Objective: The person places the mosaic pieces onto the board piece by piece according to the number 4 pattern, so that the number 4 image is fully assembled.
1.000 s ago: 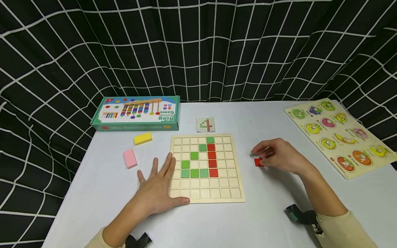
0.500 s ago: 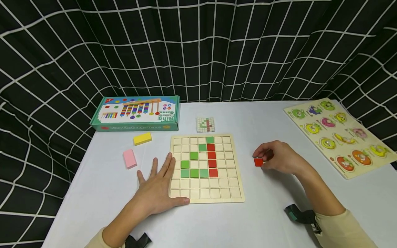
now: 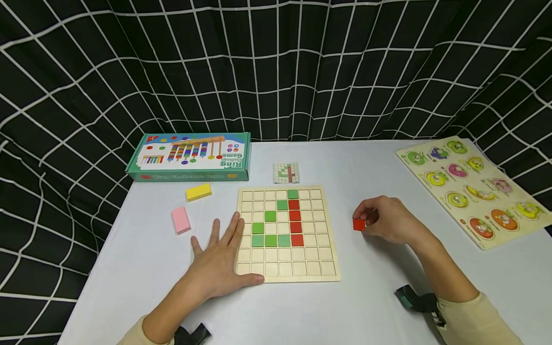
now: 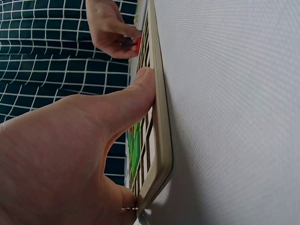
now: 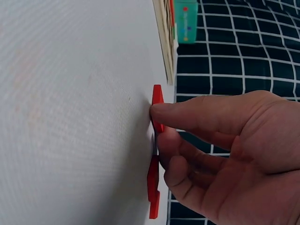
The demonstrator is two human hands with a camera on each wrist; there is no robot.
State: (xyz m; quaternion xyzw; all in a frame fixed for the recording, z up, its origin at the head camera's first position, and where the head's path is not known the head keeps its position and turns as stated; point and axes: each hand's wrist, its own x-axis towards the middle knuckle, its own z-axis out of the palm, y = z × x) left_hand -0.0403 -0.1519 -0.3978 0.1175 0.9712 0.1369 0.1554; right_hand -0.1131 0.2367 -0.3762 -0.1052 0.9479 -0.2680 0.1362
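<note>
A wooden grid board (image 3: 316, 270) lies on the table, with green tiles (image 3: 270, 240) and a column of red tiles (image 3: 295, 227) set in its cells. My left hand (image 3: 217, 268) is spread along its left side, thumb on the near edge; the left wrist view shows that thumb (image 4: 136, 101) on the rim. Right of the board, my right hand (image 3: 390, 220) pinches a loose red tile (image 3: 358, 224) between thumb and fingers. In the right wrist view this tile (image 5: 157, 93) stands tilted near the cloth. Below it, more red tiles (image 5: 153, 178) lie under the curled fingers, hidden from the head view.
A small pattern card (image 3: 286, 173) sits beyond the board. At back left are a Ring Challenge Game box (image 3: 189, 158), a yellow block (image 3: 199, 192) and a pink block (image 3: 180, 220). A fruit puzzle board (image 3: 448, 211) lies at right; a black gridded curtain (image 3: 284, 72) surrounds the table.
The right thumb and fingers have closed on the loose red tile, which now looks slightly raised and tilted. My left hand and the board have stayed in place.
</note>
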